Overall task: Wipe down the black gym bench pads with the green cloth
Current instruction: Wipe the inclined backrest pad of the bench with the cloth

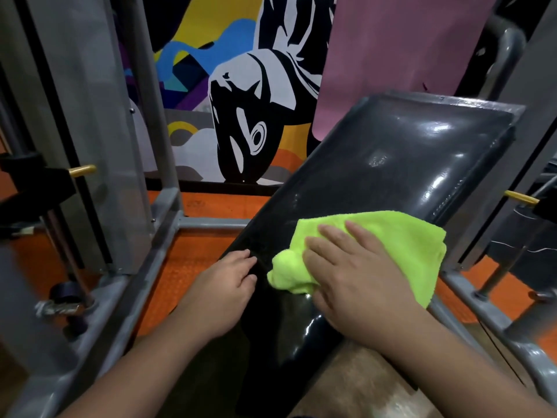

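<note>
- The right hand (352, 276) lies flat, palm down, fingers straight and slightly spread.
- The left hand (224, 285) is beside it, fingers curled downward.

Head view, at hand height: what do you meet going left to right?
Grey machine frame → left hand gripping the pad's edge → black bench pad → right hand pressing the green cloth → grey frame rail.
</note>
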Available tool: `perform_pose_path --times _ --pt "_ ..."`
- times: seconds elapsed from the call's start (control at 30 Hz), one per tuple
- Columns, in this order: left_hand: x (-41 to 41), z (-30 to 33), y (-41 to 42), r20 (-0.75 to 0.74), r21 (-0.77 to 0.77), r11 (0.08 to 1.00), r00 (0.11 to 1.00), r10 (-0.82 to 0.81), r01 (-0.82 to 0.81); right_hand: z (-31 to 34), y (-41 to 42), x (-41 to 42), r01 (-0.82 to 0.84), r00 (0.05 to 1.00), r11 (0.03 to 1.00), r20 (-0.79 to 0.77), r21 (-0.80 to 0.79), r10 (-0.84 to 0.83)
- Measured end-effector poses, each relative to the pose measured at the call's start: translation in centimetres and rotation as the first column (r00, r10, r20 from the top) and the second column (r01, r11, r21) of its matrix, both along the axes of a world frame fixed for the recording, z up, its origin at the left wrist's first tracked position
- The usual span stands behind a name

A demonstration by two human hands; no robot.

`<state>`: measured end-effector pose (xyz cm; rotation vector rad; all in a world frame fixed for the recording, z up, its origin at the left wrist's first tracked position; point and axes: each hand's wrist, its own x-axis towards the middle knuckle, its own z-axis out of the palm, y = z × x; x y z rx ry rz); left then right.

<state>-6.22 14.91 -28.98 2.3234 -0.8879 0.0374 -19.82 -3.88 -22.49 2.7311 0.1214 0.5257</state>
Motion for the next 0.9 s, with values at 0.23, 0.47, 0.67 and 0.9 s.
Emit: perform_pose_path --times 0.23,0.47,0.67,0.9 --pt "0.0 -0.4 -0.1 0.015 0.009 1.000 1.000 0.005 -0.005 1.0 0.4 1.4 0.036 0.999 0.999 -0.039 -0.017 -0.037" --pt "-0.1 -0.6 -0.1 0.014 0.004 1.000 1.000 -0.007 0.007 1.8 0.5 2.7 0.052 0.996 0.999 -0.077 -0.003 -0.052" --pt "-0.3 -0.6 0.0 0.004 0.010 1.000 1.000 -0.029 0.029 2.3 0.3 3.1 0.029 0.991 1.000 -0.129 -0.012 -0.030" --pt "-0.4 -0.8 0.1 0.010 0.012 0.999 0.999 -0.040 0.040 2.6 -0.1 3.7 0.041 0.994 0.999 -0.102 -0.014 -0.042"
